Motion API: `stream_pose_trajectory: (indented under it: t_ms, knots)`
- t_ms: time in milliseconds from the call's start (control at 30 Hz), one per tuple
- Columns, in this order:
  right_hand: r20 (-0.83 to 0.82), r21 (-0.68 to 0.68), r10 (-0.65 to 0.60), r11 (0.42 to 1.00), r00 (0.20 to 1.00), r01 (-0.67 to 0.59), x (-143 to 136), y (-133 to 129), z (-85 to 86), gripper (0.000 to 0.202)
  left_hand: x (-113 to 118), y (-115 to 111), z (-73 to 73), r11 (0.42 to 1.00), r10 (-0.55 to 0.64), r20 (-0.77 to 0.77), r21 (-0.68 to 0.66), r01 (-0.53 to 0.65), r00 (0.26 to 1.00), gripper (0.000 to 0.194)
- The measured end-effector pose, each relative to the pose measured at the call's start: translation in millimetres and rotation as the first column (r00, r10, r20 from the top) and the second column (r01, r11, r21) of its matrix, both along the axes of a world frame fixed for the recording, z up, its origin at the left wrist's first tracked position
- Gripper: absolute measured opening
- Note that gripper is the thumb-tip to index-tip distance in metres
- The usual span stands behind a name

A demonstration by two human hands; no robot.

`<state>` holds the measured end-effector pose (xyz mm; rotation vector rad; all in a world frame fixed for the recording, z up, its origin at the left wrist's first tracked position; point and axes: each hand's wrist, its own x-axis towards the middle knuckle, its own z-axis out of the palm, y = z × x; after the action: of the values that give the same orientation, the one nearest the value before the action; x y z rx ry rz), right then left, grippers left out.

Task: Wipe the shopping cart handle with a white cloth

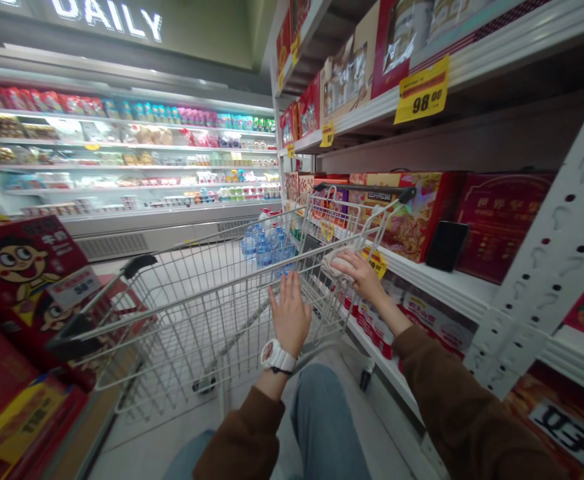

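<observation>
A wire shopping cart (202, 293) with grey metal bars stands sideways in front of me, its dark handle (367, 190) at the upper right. My right hand (357, 270) presses a crumpled pale cloth (337, 265) against the wires near the handle end. Its fingers curve over the cloth. My left hand (292, 317), with a white watch (278, 357) on the wrist, is at the near side of the basket. Its fingers stretch out flat by the wires; whether they touch a bar I cannot tell.
Shelving on the right holds boxed goods (402, 207) and a dark phone (447, 245) leaning upright. Red cartons (22, 280) are stacked on the left. Blue-tinted water bottles (267, 247) stand beyond the cart. A lit refrigerated display (137, 167) spans the back.
</observation>
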<state>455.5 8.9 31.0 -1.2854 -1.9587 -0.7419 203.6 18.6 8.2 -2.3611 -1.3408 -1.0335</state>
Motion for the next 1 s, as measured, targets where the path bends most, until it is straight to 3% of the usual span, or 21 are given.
stream_pose_trajectory:
  t_ms: [200,467,600,733,800,867,1000]
  knots:
    - [-0.024,-0.01,-0.009,1.0,1.0,0.009,10,-1,12.6,0.076,0,-1,1.0,1.0,0.01,-0.001,-0.005,-0.01,1.0,0.071]
    - [-0.055,-0.052,0.049,0.997,0.997,-0.052,14,-1,12.5,0.076,2,0,-0.9,1.0,0.005,0.011,-0.007,-0.004,1.0,0.072]
    - [-0.089,-0.028,0.014,0.999,0.996,-0.016,12,0,14.2,0.075,3,1,-2.0,1.0,0.008,0.016,-0.016,-0.007,1.0,0.071]
    - [-0.022,-0.084,0.04,0.996,0.999,-0.042,5,-10,9.8,0.075,3,1,-0.4,1.0,0.008,0.013,-0.02,-0.008,1.0,0.071]
    - [0.009,-0.093,0.072,0.993,0.997,-0.071,5,-20,18.5,0.072,2,0,0.0,1.0,0.004,0.016,-0.014,-0.003,1.0,0.071]
    - [-0.014,-0.012,0.049,0.999,0.999,-0.05,8,-29,36.9,0.067,2,0,0.1,1.0,0.0,0.021,-0.005,0.0,1.0,0.071]
    - [-0.114,0.176,-0.106,0.976,0.988,0.125,21,-27,74.8,0.064,3,-2,0.5,1.0,0.001,0.037,0.001,-0.001,0.999,0.07]
